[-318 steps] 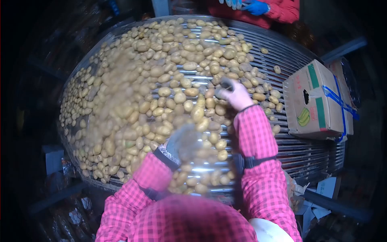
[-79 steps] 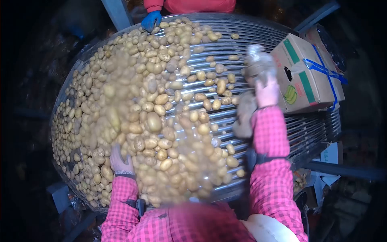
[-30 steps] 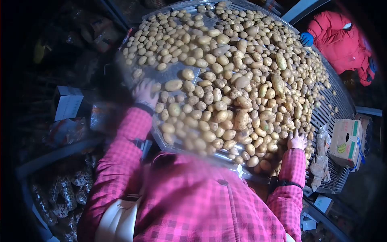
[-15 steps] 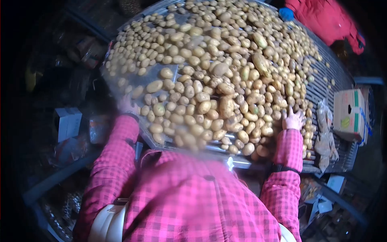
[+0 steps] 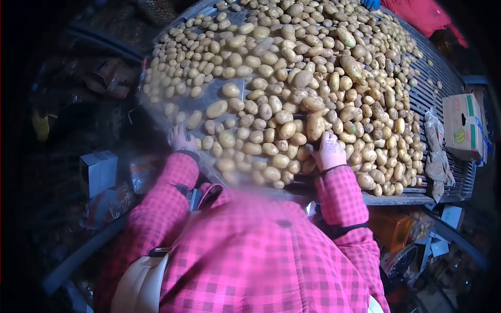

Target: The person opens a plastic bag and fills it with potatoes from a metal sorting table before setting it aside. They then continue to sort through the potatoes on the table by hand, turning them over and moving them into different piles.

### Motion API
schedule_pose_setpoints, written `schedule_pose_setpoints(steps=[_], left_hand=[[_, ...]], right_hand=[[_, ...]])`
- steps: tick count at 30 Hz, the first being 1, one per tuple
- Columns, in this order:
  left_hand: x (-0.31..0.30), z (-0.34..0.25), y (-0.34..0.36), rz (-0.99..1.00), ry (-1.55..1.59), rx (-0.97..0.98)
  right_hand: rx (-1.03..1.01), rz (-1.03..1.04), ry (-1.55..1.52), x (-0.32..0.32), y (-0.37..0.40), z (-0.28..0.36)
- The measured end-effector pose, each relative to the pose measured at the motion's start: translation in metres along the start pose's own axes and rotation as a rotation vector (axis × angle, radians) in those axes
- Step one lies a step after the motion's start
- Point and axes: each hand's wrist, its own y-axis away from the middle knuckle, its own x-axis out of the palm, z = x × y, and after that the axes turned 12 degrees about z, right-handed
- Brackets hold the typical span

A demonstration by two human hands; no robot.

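Head view: potatoes (image 5: 315,126) spread wide over the rack (image 5: 425,70), thickest in front of and right of the right hand (image 5: 331,152). Looks like the step in hand is working the potatoes by hand from their near edge.

Right hand: in at the near edge of the potatoes, touching, thumb set off from the fingers. Undersides hidden, can't tell if it's clamped on one. Left hand (image 5: 180,136): at the near-left corner of the potatoes, fingers a little apart, no potato seen in it.

Next move, my read: calls for fingertips low between potatoes and light sideways pressure, since they sit packed and could roll off the near side.

Surface: slats show right of the potatoes; a bare metal plate (image 5: 201,94) shows among those on the left. Crumpled brownish item, maybe gloves (image 5: 437,156), lies just right of the potatoes, box (image 5: 464,128) beyond it.

Room: dark. Carton (image 5: 99,172) left of the potatoes, lower down. Another person's blue glove (image 5: 371,4) and red sleeve (image 5: 417,13) at the far right of the potatoes, cut by the frame.
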Motion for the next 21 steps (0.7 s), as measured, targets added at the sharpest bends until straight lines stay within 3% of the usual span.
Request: schedule_pose_setpoints(steps=[1, 5, 6, 7, 9, 10, 11, 12, 14, 17, 19, 21], left_hand=[[0.000, -0.001, 0.000, 0.003, 0.007, 0.006], [0.015, 0.016, -0.001, -0.018, 0.044, 0.055], [0.009, 0.012, 0.001, 0.068, 0.087, 0.041], [0.008, 0.012, 0.002, 0.044, 0.050, 0.106], [0.002, 0.008, 0.008, 0.064, 0.334, 0.215], [-0.013, -0.001, 0.006, 0.202, 0.450, 0.452], [-0.032, -0.014, 0.006, 0.339, 0.554, 0.680], [-0.037, -0.027, 0.007, 0.336, 0.560, 0.687], [-0.043, -0.054, 0.010, 0.537, 0.071, 0.812], [-0.047, -0.088, 0.014, 0.610, -0.185, 0.723], [-0.047, -0.096, 0.006, 0.699, -0.189, 0.646], [-0.039, -0.094, -0.003, 0.740, 0.043, 0.606]], right_hand=[[-0.043, -0.071, -0.031, 0.004, -0.001, 0.009], [-0.044, 0.106, -0.375, 0.004, 0.003, 0.012], [-0.115, 0.090, -0.625, 0.010, 0.009, 0.004], [-0.189, 0.098, -0.811, 0.033, 0.001, -0.016], [-0.133, 0.151, -1.312, 0.025, 0.018, -0.035], [-0.058, 0.192, -1.695, 0.023, 0.027, -0.047], [-0.030, 0.063, -1.806, 0.007, 0.038, -0.048], [0.118, 0.014, -1.905, 0.007, 0.035, -0.069], [0.218, -0.137, -1.651, -0.011, 0.017, -0.105], [0.042, -0.305, -0.738, -0.050, -0.019, -0.102], [0.221, -0.290, -0.143, -0.053, -0.033, -0.071], [0.430, -0.142, 0.003, -0.044, -0.056, -0.055]])
